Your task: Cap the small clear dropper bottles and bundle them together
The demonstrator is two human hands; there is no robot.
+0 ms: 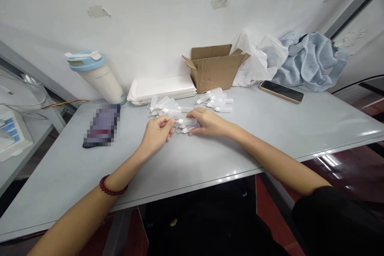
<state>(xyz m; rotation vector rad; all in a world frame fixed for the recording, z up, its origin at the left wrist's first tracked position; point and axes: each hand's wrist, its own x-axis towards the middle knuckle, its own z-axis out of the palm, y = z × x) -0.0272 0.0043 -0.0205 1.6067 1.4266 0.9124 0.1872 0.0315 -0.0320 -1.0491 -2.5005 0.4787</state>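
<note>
I see my left hand (pixel 156 133) and right hand (pixel 209 123) pinched shut on one small clear bottle (pixel 186 121) above the desk (pixel 270 136) — light, slick plastic (probably crushable), best taken at its white cap end.

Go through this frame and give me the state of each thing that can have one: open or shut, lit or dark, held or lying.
Cardboard box: open, flaps up.
Tumbler: upright, lid on.
Phone: flat, screen dark.
Left hand: fingers curled, pinching something small; what exactly, cannot tell.
Right hand: fingers resting on a clear vial.
Loose vials: lying on the table.
White sheets: stacked flat.
Blue cloth: crumpled.
</note>
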